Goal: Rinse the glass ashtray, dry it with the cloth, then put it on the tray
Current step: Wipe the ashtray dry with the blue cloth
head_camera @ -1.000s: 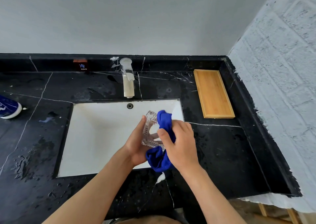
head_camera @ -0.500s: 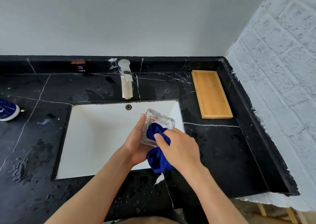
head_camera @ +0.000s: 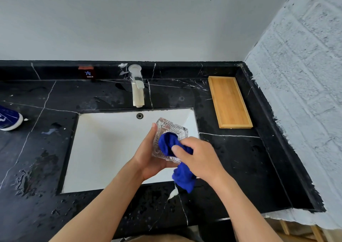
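A square cut-glass ashtray (head_camera: 171, 129) is held tilted over the right part of the white sink (head_camera: 103, 149). My left hand (head_camera: 149, 158) cups it from the left and below. My right hand (head_camera: 199, 158) grips a blue cloth (head_camera: 167, 142) and presses a wad of it into the ashtray's hollow; the cloth's tail hangs down under that hand. The bamboo tray (head_camera: 229, 103) lies bare on the black counter, to the right of the sink near the back corner.
A chrome tap (head_camera: 137, 86) stands behind the sink, no water running. The black marble counter (head_camera: 240, 167) is wet in patches, mostly at the left. A blue shoe (head_camera: 9, 119) lies at the left edge. A rough white wall bounds the right side.
The ashtray has turned from edge-on to face up toward me. The cloth moved from over its top rim down into the hollow, and my right hand shifted slightly right.
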